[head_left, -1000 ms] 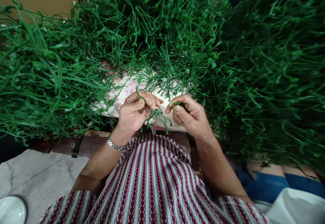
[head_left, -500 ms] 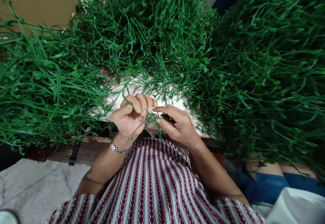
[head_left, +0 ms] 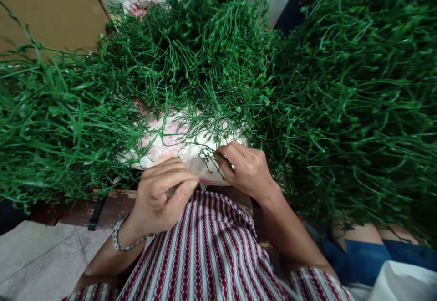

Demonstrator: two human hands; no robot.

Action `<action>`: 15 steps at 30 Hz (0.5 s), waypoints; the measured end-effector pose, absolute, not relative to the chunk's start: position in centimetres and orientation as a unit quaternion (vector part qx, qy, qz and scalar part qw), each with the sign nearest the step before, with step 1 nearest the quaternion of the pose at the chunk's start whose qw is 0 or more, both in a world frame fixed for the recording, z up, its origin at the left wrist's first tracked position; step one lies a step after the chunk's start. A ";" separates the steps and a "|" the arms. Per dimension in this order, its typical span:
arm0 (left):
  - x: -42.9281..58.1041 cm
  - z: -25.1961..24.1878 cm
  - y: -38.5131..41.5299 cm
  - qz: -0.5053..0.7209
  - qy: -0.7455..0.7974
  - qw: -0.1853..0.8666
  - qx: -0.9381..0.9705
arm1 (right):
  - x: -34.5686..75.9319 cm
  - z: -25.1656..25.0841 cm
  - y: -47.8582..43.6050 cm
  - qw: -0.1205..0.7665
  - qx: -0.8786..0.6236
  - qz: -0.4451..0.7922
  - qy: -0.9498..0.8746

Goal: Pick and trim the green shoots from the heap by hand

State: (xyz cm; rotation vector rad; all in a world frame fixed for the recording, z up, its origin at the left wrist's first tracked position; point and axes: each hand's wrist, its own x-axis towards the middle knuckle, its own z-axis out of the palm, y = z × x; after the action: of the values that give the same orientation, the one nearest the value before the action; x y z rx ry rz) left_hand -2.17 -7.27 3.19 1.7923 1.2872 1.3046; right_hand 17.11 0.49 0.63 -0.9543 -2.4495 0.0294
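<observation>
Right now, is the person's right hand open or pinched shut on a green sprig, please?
Pinched shut: the right hand grips a green sprig between thumb and fingertips, over the floral cloth.

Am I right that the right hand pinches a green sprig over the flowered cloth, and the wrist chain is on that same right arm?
Not quite. The head view shows the wrist chain on the left arm, behind the left hand. The rest holds: the right hand pinches a green sprig over the flowered cloth.

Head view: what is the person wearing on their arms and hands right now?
Both forearms are bare, no gloves. The left hand has a silver metal link bracelet or watch band at the wrist. The right hand shows nothing at the wrist. The striped red, white and grey garment covers the torso.
</observation>
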 end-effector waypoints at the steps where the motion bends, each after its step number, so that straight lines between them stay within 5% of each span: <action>1: -1.9 3.9 -7.5 0.463 0.456 0.302 0.698 | 17.0 0.8 0.4 0.248 -0.347 0.001 -0.904; 8: -0.3 3.6 -5.2 0.324 0.524 0.138 0.775 | 16.1 1.0 -0.3 0.243 -0.298 -0.006 -0.923; 15: -1.5 1.5 -3.4 0.366 0.518 0.313 0.707 | 17.0 0.7 -0.3 0.348 -0.281 0.220 -0.867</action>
State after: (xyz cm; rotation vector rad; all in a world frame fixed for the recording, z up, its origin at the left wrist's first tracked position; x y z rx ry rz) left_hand -1.53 -3.43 1.46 1.8661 1.3657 0.9652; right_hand 17.02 -0.26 0.67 -0.7275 -2.2476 0.5697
